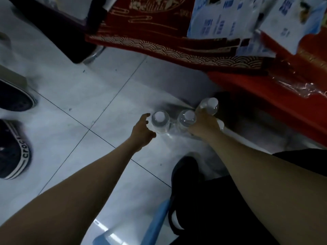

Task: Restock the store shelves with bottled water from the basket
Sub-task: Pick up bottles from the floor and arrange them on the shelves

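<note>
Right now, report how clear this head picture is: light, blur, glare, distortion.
Head view: dim and bluish, the dark clothing nearly black; motion blur smears the red patterned box and white packets at the top; glare streaks the blue plastic edge below; the bottles look fairly sharp; the wide lens stretches the edges.

Dim overall, cold blue cast. Glossy pale grey tiled floor (74, 96) is brightest toward 9–10 o'clock, with white glare streaks at 6–7 o'clock. Heavy shadow at 3 o'clock under the red cardboard boxes (256, 89). Blue-and-white printed packs (221, 20) at 1 o'clock are smeared by motion blur. Clear plastic water bottles with white caps (160, 121) at centre are soft, with small highlights. Wide-angle stretch toward the 5 and 7 o'clock corners.
</note>
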